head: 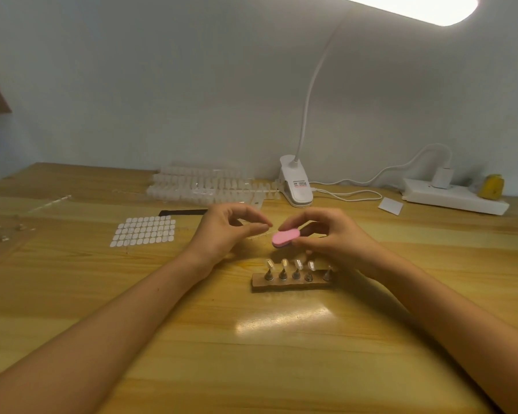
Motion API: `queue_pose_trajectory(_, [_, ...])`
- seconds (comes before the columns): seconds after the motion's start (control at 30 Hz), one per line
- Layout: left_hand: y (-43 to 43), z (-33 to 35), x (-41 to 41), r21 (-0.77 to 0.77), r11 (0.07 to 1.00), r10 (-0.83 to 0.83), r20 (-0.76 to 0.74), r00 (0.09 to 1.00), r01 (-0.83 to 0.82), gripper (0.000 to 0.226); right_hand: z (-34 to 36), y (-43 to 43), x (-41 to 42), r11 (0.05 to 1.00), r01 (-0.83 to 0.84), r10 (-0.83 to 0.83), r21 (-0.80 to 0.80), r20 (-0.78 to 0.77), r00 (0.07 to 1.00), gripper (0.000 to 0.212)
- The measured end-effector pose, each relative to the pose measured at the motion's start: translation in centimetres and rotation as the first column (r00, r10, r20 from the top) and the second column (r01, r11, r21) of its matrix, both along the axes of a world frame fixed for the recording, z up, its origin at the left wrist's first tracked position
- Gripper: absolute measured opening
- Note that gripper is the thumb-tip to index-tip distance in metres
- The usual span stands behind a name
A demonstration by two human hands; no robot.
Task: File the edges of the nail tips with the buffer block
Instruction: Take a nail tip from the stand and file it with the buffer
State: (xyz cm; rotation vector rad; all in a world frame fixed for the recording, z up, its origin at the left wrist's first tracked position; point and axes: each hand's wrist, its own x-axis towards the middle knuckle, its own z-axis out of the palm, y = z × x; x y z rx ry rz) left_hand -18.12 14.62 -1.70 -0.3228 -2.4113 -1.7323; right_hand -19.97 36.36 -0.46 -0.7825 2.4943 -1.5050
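Pink buffer block [285,236] gripped in my right hand [335,237] sits beside the nail tip [269,226] my left hand [225,231] pinches; filing seems midway, with four tips [290,263] on the stand [260,285], one post [328,274] bare.

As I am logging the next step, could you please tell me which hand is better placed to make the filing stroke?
The right hand: it grips the pink buffer block, whose end lies close to the pinched fingertips of the left hand. What the left pinches is too small to tell.
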Motion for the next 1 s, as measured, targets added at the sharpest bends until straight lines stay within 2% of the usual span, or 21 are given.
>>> queue_pose_trajectory(0.3, [-0.1, 0.2, 0.2, -0.167, 0.986, -0.052, -0.259, 0.964, 0.008, 0.011, -1.2, -0.6, 0.5, 0.952, 0.036, 0.027, -0.304, 0.201, 0.979, 0.029])
queue_pose_trajectory(0.5, [-0.2, 0.0, 0.0, -0.255, 0.966, -0.136, -0.326, 0.936, 0.051, 0.009, -1.2, -0.6, 0.6, 0.96, -0.004, 0.059, -0.279, 0.19, 0.98, 0.024])
queue_pose_trajectory(0.67, [-0.3, -0.2, -0.1, -0.409, 0.907, -0.116, -0.47, 0.875, -0.1, 0.004, -1.3, -0.5, 0.5, 0.933, 0.033, 0.047, -0.36, 0.211, 0.976, 0.023])
queue_pose_trajectory(0.77, [-0.2, -0.3, -0.1, -0.426, 0.902, -0.149, -0.465, 0.872, -0.073, 0.003, -1.4, -0.5, 0.5, 0.931, 0.038, 0.045, -0.364, 0.216, 0.975, 0.023])
queue_pose_trajectory(1.0, [-0.1, 0.0, -0.2, -0.331, 0.941, -0.193, -0.366, 0.911, 0.067, 0.004, -1.2, -0.6, 0.5, 0.947, -0.005, 0.074, -0.322, 0.205, 0.976, 0.024])
